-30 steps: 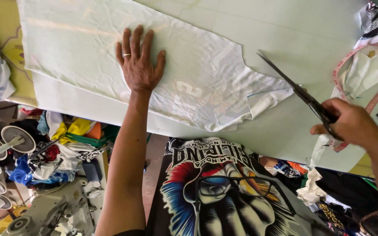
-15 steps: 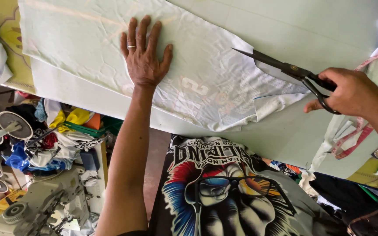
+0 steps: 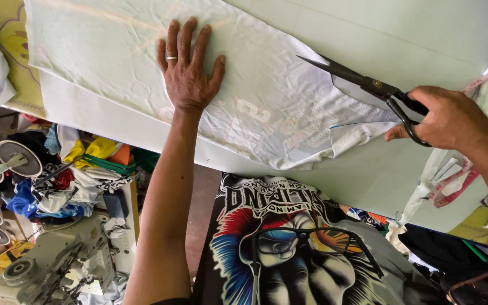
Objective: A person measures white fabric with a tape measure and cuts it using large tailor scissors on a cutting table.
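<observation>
White fabric pressed flat by left hand — fingers spread, right hand clenched on black scissors

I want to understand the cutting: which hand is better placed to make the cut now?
Probably the right hand: it holds the open black scissors at the white fabric's edge; the left hand presses it flat.

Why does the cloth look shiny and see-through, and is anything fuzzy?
Head view: soft, even light, no hard shadows; the thin white cloth gleams faintly and lets the pale table show through. The left hand, scissors and right hand look sharp; only the corners bend a little from the wide lens.
</observation>
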